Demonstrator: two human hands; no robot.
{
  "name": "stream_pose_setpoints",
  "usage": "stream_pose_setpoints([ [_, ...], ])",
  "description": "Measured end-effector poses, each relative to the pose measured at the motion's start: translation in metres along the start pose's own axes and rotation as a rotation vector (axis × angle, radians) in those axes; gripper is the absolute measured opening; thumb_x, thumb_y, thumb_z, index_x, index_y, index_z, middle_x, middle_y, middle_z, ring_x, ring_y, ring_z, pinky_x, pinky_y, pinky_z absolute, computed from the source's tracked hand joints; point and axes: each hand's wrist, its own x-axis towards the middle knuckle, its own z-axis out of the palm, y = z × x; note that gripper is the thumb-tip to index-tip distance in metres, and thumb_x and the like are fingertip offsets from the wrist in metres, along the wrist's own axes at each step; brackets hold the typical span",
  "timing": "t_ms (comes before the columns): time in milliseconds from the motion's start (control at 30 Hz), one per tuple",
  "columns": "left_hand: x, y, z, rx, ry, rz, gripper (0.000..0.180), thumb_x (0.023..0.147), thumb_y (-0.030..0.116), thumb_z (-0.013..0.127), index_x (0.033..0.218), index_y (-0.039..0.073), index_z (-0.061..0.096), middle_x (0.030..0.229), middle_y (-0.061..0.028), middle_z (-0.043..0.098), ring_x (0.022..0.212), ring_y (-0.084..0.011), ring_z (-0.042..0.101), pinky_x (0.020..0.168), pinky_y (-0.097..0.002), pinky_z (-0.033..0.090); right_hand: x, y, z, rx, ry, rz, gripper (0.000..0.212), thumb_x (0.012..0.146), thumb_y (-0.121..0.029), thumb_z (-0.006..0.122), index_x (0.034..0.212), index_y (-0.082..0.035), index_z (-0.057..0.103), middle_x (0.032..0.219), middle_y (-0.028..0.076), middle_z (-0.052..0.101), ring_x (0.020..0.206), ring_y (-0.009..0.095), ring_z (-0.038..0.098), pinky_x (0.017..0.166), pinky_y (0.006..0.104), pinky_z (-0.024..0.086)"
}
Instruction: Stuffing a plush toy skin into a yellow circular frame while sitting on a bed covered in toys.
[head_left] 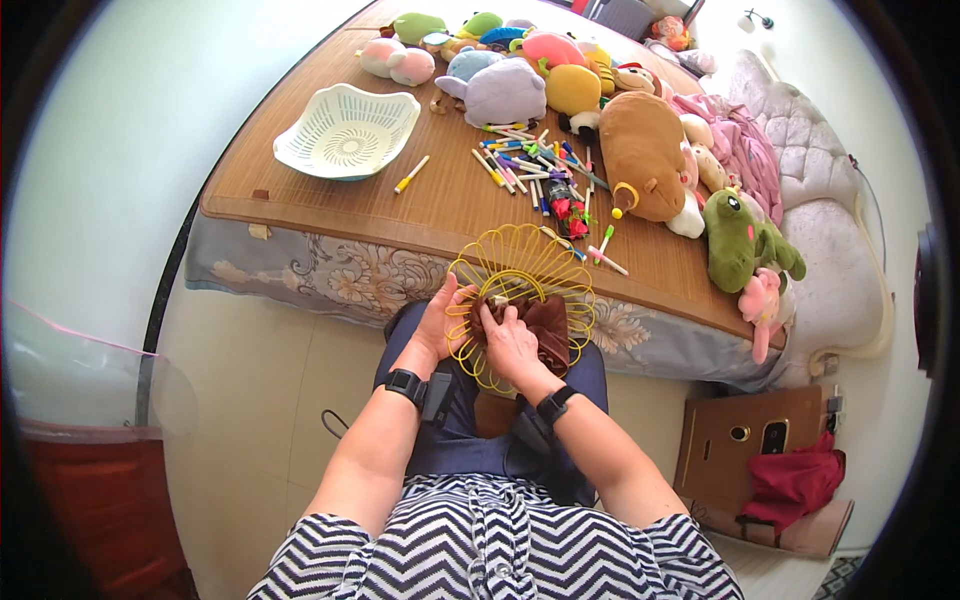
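A yellow wire basket with petal-like loops [515, 272] rests over my lap, close to the bed's front edge. My left hand [437, 318] grips its left side, with fingers at the wire loops. Inside the ring lies a dark brown cloth [550, 320], soft and bunched up. My right hand [512, 348] is closed on the cloth, its index finger stretched forward along it. A small pale patch shows beside the fingertips; I cannot make out what it is. The palm side of my right hand is hidden.
Ahead, a bed with a brown mat [300, 210] bears a white plastic basket [350, 135], scattered marker pens [510, 170] and many plush toys [645, 155]. A green plush toy [735, 240] sits at the right edge. Brown cardboard [715, 435] and a red cloth [795, 480] are lower right.
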Motion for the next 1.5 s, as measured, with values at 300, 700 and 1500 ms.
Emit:
stream_pose_setpoints([
  [300,-0.003,0.004,0.006,0.088,0.004,-0.047,0.072,0.085,0.069,0.051,0.124,0.007,0.051,0.117,-0.0157,0.059,0.108,-0.0313,0.058,0.085,-0.056,0.051,0.042,0.028,-0.012,-0.025,0.003,0.304,0.065,0.08,-0.017,0.06,0.14,-0.009,0.038,0.112,0.025,0.051,0.084,0.038,0.068,0.069,0.0461,0.056],
  [700,0.003,0.003,-0.004,0.132,0.042,-0.058,0.072,0.084,0.07,0.052,0.123,0.01,0.05,0.117,-0.0145,0.058,0.105,-0.0315,0.058,0.078,-0.0577,0.054,0.05,0.035,-0.019,0.15,-0.018,0.572,0.056,0.077,-0.022,0.061,0.128,-0.004,0.046,0.119,0.031,0.052,0.099,0.045,0.063,0.083,0.0483,0.053],
  [1500,0.003,0.0,-0.009,0.025,0.043,0.019,0.072,0.086,0.069,0.05,0.124,0.007,0.051,0.117,-0.0157,0.06,0.108,-0.03,0.059,0.084,-0.0519,0.052,0.004,-0.017,0.009,-0.047,-0.013,0.048,0.051,0.083,-0.014,0.058,0.131,-0.005,0.044,0.109,0.023,0.054,0.074,0.037,0.068,0.061,0.0451,0.057],
])
